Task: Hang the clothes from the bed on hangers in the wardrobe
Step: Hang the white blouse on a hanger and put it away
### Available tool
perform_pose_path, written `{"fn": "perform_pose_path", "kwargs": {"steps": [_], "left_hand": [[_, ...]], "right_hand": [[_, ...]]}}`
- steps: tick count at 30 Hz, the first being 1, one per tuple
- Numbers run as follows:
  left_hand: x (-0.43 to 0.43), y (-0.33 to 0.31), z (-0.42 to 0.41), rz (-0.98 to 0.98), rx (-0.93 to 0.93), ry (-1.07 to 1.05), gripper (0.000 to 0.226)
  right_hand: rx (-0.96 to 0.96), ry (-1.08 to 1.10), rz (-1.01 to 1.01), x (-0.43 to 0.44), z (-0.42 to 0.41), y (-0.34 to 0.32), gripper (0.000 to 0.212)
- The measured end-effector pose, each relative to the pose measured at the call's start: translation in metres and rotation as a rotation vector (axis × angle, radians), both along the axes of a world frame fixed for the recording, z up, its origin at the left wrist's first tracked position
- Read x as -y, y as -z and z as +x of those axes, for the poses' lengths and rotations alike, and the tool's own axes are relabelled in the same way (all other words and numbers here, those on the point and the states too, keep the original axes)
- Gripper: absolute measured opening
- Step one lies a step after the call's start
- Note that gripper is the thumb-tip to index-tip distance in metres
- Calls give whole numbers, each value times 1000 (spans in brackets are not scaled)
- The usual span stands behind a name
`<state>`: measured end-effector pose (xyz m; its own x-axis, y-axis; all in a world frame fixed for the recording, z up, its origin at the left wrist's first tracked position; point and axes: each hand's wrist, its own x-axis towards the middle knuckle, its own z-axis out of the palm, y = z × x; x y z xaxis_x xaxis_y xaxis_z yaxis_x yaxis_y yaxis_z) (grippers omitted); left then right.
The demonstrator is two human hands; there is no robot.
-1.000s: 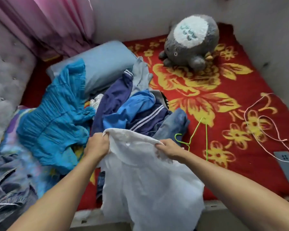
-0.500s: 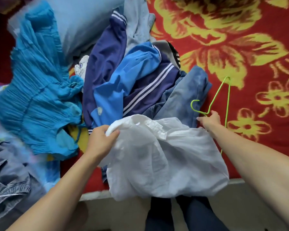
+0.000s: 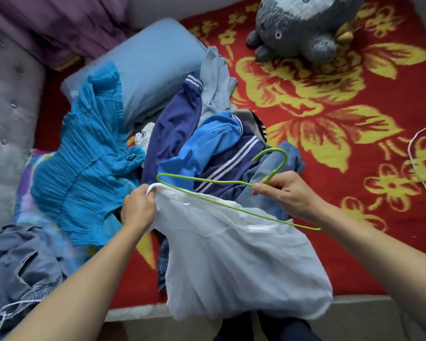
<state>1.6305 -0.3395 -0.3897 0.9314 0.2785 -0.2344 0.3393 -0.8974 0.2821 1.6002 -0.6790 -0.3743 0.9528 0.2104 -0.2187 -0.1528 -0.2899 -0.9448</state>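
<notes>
Both arms reach over the bed's near edge: left hand [image 3: 138,209] fingers bunch the white garment [image 3: 236,262]; right hand [image 3: 284,193] fingers pinch the green hanger [image 3: 207,179].

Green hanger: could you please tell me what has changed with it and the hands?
The right hand let go of the white garment, took the green hanger off the bed and lifted it over the garment. The left hand kept gripping the garment; the clothes pile stayed.

The white garment [image 3: 244,267] hangs over the bed [image 3: 354,148] edge, top corner bunched in the left hand [image 3: 139,207]; the thin green hanger [image 3: 286,158], pinched below its hook by the right hand [image 3: 285,193], slants across it; blue clothes [image 3: 207,143] lie heaped behind
</notes>
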Motion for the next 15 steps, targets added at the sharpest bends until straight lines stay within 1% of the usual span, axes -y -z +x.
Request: {"fn": "perform_pose_path", "kwargs": {"steps": [1,3,5,8,10,11,13,15], "left_hand": [[-2,-3,0,-23,9,-14,23],[-3,-10,-3,-36,27,-23,26],[3,-17,-7,-34,43,35,26],[22,-29,-19,-16,59,238,37],[36,-38,-29,25,79,380,37],[42,-44,-35,58,106,435,35],[46,-53,-45,133,185,548,33],[38,-56,-51,115,218,603,32]], "right_hand": [[-19,-63,8,1,-5,-7,20],[-71,-136,-12,1,-11,-11,21],[-116,-159,-53,-6,-14,-6,24],[-102,-153,-89,-31,-14,8,25],[-97,-183,-97,-54,-13,16,23],[-103,-211,-86,-64,-13,17,23],[-146,-240,9,-78,-16,18,23],[-198,-207,134,-81,-20,14,23]]}}
